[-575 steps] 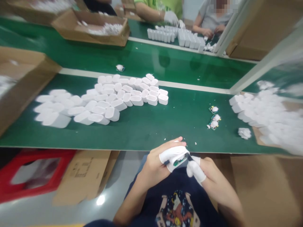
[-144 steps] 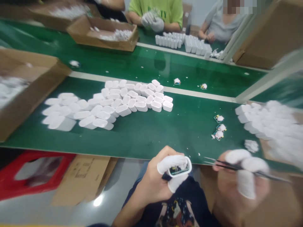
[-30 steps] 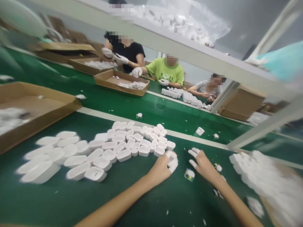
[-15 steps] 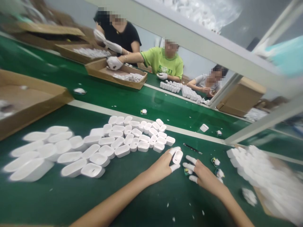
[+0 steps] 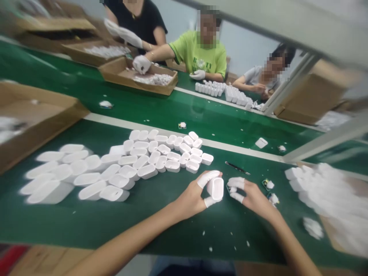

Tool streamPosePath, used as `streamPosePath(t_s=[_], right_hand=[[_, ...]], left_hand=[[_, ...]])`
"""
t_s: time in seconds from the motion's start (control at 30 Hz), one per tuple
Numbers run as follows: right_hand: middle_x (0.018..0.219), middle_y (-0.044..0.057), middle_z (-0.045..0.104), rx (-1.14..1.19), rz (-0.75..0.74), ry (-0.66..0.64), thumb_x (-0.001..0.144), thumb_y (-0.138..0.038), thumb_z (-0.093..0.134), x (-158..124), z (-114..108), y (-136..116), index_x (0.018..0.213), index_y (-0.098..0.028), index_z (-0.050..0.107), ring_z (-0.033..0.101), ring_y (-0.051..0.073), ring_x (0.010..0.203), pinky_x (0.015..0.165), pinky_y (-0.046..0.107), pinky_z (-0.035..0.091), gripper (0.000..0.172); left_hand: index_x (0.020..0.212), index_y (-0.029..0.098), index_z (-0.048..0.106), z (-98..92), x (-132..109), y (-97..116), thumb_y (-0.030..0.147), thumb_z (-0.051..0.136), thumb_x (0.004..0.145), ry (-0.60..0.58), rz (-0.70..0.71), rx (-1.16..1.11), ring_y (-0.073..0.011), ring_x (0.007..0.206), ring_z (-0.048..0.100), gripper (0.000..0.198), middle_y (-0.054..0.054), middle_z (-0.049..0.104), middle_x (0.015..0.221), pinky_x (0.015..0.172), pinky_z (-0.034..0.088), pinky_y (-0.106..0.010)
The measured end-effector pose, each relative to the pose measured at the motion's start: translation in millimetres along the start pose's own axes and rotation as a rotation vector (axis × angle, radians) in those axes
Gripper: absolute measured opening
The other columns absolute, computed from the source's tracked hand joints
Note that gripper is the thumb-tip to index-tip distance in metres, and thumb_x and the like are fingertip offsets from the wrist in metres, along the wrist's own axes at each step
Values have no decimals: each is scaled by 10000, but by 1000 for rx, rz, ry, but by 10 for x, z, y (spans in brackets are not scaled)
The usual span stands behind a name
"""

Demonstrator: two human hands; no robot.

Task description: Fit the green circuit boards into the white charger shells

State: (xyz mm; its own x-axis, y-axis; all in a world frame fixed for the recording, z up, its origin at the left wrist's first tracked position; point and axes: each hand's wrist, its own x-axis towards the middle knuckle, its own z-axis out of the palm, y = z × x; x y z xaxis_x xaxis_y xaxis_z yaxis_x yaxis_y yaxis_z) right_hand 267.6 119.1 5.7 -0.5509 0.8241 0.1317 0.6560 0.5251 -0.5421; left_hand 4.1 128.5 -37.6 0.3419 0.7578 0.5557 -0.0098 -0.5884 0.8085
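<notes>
Between the thumb and fingers of my left hand (image 5: 198,193) is a white oval housing (image 5: 217,189), its open end turned toward my right hand. White finger covers are on both hands. Just right of the housing, my right hand (image 5: 248,193) pinches a small green circuit board with a white part (image 5: 230,188), mostly hidden by the fingertips. Many white housings (image 5: 148,171) stand open end up on the green table to the left. Black tweezers (image 5: 237,168) lie beyond my right hand, and more boards (image 5: 268,184) lie to its right.
A cardboard tray (image 5: 69,115) is at the left, and a heap of white parts (image 5: 324,195) at the right. Across the green belt (image 5: 149,111), several people work beside cardboard trays (image 5: 123,78). A white post rises at the right.
My left hand has turned the housing so that its opening faces right. My right hand's fingers have closed on the board that lay beneath them. The view has shifted.
</notes>
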Motion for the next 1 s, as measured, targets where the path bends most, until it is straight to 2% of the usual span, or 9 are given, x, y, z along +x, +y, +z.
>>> streamPosePath(t_s=[0.07,0.13,0.23,0.37,0.53,0.7,0.83,0.9,1.0], right_hand=[[1217,144,780,133,13,156,1067,-399,595,-32,-27,-124,1265,-249,730,775,280,1112,918,427,664,283],[1234,129,784,322,-5,337,1046,-378,644,-59,-23,-321,1277,-279,722,780,288,1122,877,424,677,263],[1208,111,807,501,-153,490,943,-251,789,-42,40,-625,1276,-305,736,769,318,1134,919,483,664,342],[1139,116,826,452,-268,528,906,-198,819,49,151,-789,1288,-271,729,733,314,1151,928,494,652,399],[1043,83,839,394,-244,503,916,-195,810,99,184,-792,1263,-309,739,753,290,1032,864,453,660,372],[1082,56,836,351,-240,463,926,-185,797,108,185,-804,1330,-344,705,732,271,1065,887,418,639,444],[1035,50,834,337,-227,469,921,-186,803,117,209,-796,1346,-341,700,695,278,1116,940,424,624,464],[1086,61,825,332,-210,478,922,-196,803,115,224,-798,1340,-344,697,665,287,1174,979,448,612,456],[1344,102,733,348,-124,434,951,-229,778,103,232,-817,1344,-347,683,641,295,1257,1038,497,590,421]], left_hand=[[1465,243,526,21,-13,2,201,746,915,-25,-13,22,-284,1254,727,594,-156,715,1371,1055,608,-427],[1456,247,535,34,-30,11,182,743,912,-52,-43,10,-292,1291,712,586,-167,696,1413,1057,608,-426],[1425,252,539,41,-64,19,209,767,910,-69,-52,-35,-303,1320,700,565,-183,676,1451,1051,609,-418],[1427,262,515,45,-98,37,246,790,915,-101,-7,-84,-305,1332,695,581,-191,679,1448,1039,615,-405],[1424,249,499,47,-94,97,217,775,931,-133,24,-76,-314,1330,699,567,-218,676,1435,1023,631,-423],[1424,254,488,27,-87,120,183,790,907,-161,30,-33,-331,1330,698,603,-203,693,1403,1038,633,-462],[1451,242,468,15,-63,137,228,741,958,-168,50,14,-300,1294,719,563,-190,695,1394,1019,641,-415],[1453,237,472,13,-43,153,276,717,987,-158,67,40,-276,1229,749,528,-172,715,1349,982,650,-378],[1448,244,480,10,-27,162,331,702,1005,-136,66,57,-254,1165,766,503,-148,730,1295,944,650,-348]])
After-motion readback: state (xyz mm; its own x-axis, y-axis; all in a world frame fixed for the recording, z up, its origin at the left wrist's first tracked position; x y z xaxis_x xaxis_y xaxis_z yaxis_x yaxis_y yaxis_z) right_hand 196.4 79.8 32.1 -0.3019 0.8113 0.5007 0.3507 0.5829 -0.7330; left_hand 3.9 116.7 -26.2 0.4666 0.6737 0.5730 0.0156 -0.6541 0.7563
